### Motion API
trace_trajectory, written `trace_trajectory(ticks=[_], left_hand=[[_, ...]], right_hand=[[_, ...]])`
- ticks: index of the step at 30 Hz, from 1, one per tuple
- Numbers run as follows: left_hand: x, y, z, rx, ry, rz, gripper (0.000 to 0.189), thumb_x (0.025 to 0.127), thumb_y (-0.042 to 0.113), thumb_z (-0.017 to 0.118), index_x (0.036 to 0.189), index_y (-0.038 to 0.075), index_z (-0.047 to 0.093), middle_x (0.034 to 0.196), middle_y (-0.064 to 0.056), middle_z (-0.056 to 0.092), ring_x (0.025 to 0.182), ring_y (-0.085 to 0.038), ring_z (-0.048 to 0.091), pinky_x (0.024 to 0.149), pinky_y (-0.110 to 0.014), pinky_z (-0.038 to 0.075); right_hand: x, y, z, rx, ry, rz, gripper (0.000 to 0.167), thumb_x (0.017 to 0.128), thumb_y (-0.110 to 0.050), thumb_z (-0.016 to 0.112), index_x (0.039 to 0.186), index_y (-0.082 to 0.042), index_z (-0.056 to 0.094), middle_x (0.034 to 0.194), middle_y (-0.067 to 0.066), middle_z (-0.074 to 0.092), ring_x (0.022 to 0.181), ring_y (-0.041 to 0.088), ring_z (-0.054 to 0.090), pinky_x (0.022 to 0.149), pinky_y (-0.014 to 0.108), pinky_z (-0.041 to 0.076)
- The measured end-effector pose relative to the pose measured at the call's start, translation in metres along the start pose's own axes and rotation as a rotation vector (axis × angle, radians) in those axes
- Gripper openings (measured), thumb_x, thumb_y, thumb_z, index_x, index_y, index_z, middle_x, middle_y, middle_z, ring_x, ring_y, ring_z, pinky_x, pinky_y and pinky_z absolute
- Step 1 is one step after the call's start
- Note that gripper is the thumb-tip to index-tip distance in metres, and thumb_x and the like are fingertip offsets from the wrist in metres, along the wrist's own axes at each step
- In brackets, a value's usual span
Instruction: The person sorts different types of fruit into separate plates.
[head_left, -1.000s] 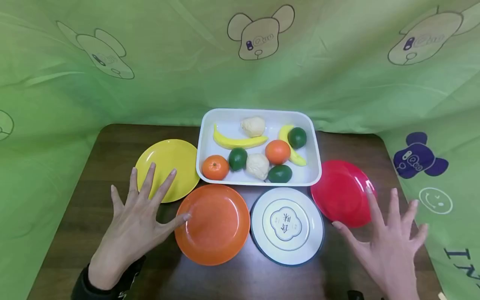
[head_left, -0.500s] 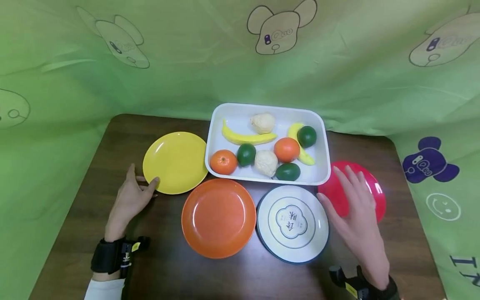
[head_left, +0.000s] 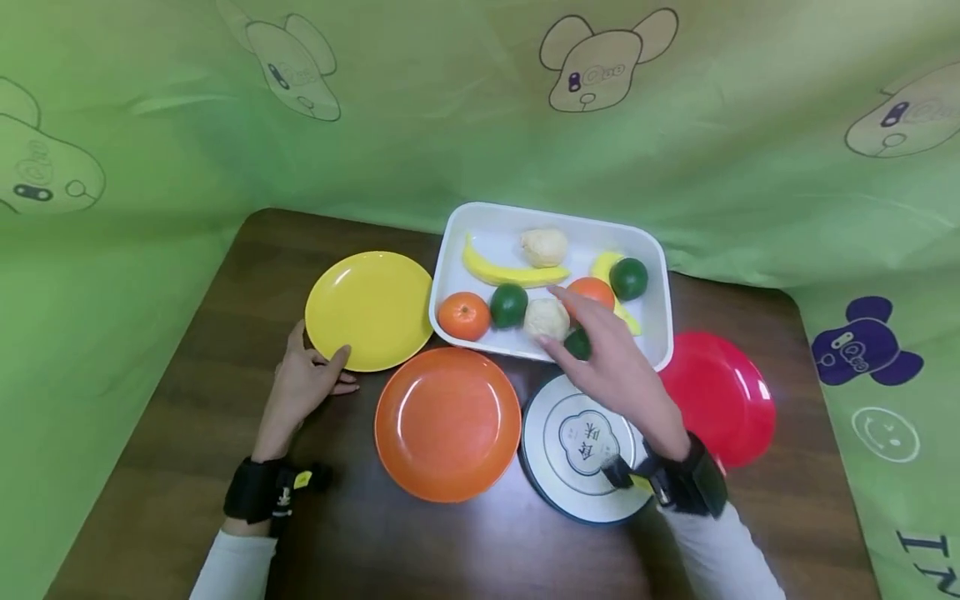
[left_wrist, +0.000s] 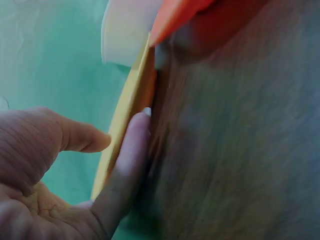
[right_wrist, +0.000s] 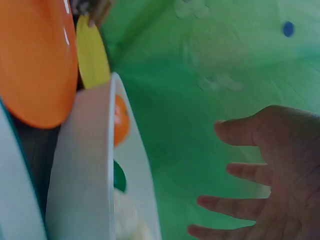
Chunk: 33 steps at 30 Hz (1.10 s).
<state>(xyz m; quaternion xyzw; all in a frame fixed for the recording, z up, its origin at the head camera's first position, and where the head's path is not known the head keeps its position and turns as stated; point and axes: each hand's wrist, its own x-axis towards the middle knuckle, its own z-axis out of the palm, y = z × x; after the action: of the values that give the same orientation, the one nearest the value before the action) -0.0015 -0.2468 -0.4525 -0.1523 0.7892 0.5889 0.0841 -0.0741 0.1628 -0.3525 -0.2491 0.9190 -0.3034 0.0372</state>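
Out left, a wide strip of table (head_left: 187,417) ran past the yellow plate (head_left: 371,308), its right rim just beside the tray (head_left: 498,233)! The orange plate (head_left: 450,425) and white plate (head_left: 570,483) sat close to the tray's near wall. Over that wall hung the right hand (head_left: 618,362), fingers spread, the white bulb (head_left: 546,320) between thumb and fingertips from above; touch couldn't be told. The left hand (head_left: 303,379) pinched the yellow rim, thumb on top!

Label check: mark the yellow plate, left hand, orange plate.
Yellow plate (head_left: 369,311), head view: centre of face.
Left hand (head_left: 306,383), head view: middle of hand.
Orange plate (head_left: 447,425), head view: centre of face.
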Motion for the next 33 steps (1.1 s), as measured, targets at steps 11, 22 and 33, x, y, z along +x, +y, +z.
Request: trace_trajectory(ticks=[11, 22, 33], left_hand=[[0.035, -0.002, 0.010, -0.056, -0.059, -0.120, 0.076, 0.109, 0.026, 0.050, 0.158, 0.007, -0.005, 0.094, -0.024, 0.072, 0.069, -0.024, 0.076, 0.068, -0.036, 0.061], [0.040, 0.003, 0.031, -0.069, -0.086, -0.114, 0.073, 0.108, 0.024, 0.051, 0.158, 0.008, 0.000, 0.095, -0.026, 0.072, 0.069, -0.026, 0.076, 0.066, -0.037, 0.061], [0.047, 0.002, 0.027, -0.038, -0.094, -0.088, 0.073, 0.108, 0.026, 0.051, 0.158, 0.007, 0.000, 0.089, -0.023, 0.073, 0.068, -0.027, 0.076, 0.065, -0.037, 0.061]], right_hand=[[0.101, -0.003, 0.071, -0.160, -0.390, -0.060, 0.057, 0.099, -0.048, 0.057, 0.149, -0.021, 0.050, 0.122, 0.008, 0.058, 0.100, 0.024, 0.059, 0.085, 0.038, 0.051], [0.116, 0.010, 0.066, -0.192, -0.548, 0.003, 0.038, 0.093, -0.051, 0.056, 0.126, -0.032, 0.060, 0.106, 0.007, 0.056, 0.091, 0.022, 0.057, 0.071, 0.034, 0.048], [0.156, -0.046, 0.065, -0.033, -0.277, -0.160, 0.053, 0.091, -0.041, 0.069, 0.139, -0.022, 0.059, 0.123, 0.013, 0.045, 0.092, 0.020, 0.059, 0.074, 0.031, 0.054]])
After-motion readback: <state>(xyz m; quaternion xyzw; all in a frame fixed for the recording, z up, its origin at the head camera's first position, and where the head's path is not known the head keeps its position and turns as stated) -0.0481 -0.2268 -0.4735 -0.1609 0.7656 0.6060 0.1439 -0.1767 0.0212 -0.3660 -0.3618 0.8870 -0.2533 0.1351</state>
